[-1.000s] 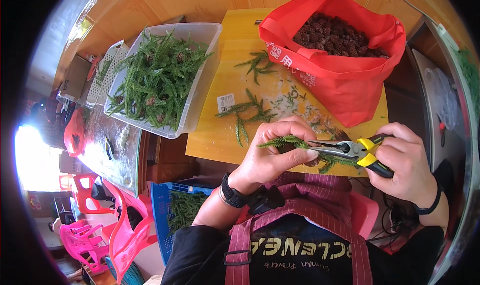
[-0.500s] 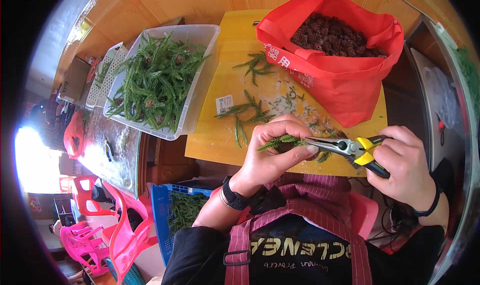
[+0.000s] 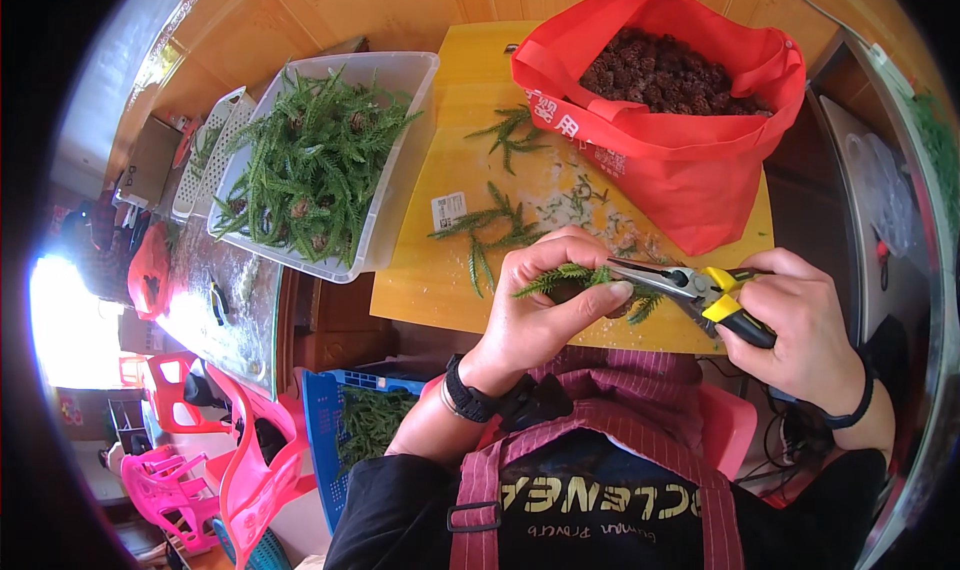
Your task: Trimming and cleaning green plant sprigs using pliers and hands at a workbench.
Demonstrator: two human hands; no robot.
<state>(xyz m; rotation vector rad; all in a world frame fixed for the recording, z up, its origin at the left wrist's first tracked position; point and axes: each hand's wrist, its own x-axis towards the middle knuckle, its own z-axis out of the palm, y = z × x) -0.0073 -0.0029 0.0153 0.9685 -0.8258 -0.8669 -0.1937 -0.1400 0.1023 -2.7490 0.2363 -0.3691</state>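
Observation:
My left hand [image 3: 555, 295] pinches a green artificial pine sprig [image 3: 553, 279] between thumb and fingers, above the table's front edge. Some of the sprig's needles poke out below the thumb; a brownish part behind the fingers is mostly hidden. In my right hand [image 3: 795, 315] are long-nose pliers [image 3: 690, 284] with yellow and black handles. Their jaws point left, slightly parted, with the tips at the sprig beside my left thumb. Whether the tips grip a wire there is too small to tell.
A red bag [image 3: 690, 170] full of pine cones [image 3: 660, 73] stands at the back right of the yellow table [image 3: 455, 90]. Loose sprigs [image 3: 500, 225] and scraps lie on it. Left is a clear bin [image 3: 375, 235] of greenery; below, a blue crate [image 3: 318, 420] holds more.
The pliers have turned a little and their jaws have parted slightly. My right hand has shifted slightly left; my left hand keeps hold of the sprig in nearly the same place.

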